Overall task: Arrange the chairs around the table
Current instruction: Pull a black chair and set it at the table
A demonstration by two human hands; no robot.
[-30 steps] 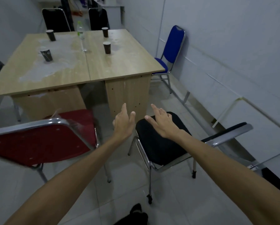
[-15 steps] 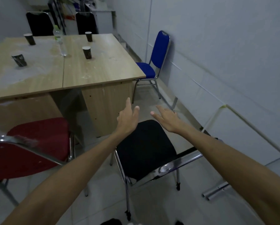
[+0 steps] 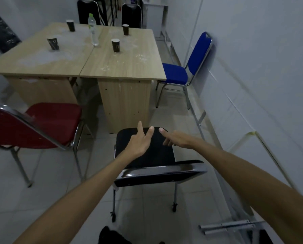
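Observation:
A black chair point(image 3: 156, 155) with a chrome frame stands right in front of me, its backrest nearest me and its seat facing the wooden table point(image 3: 122, 67). My left hand point(image 3: 138, 141) and my right hand point(image 3: 177, 140) hover over the seat with fingers spread, holding nothing. A red chair point(image 3: 47, 124) stands to the left at the table's near side. At the table's right side, against the wall, a blue chair point(image 3: 184, 71) is placed. Two black chairs point(image 3: 131, 14) stand at the far side.
Several dark paper cups point(image 3: 115, 44) and a water bottle point(image 3: 93, 29) stand on the table. Another dark chair point(image 3: 1, 34) is at the far left. Metal bars point(image 3: 226, 226) lie on the floor at the right by the white wall.
The view has swung so the black chair is now centred with its backrest square to me. Both hands stay spread above its seat.

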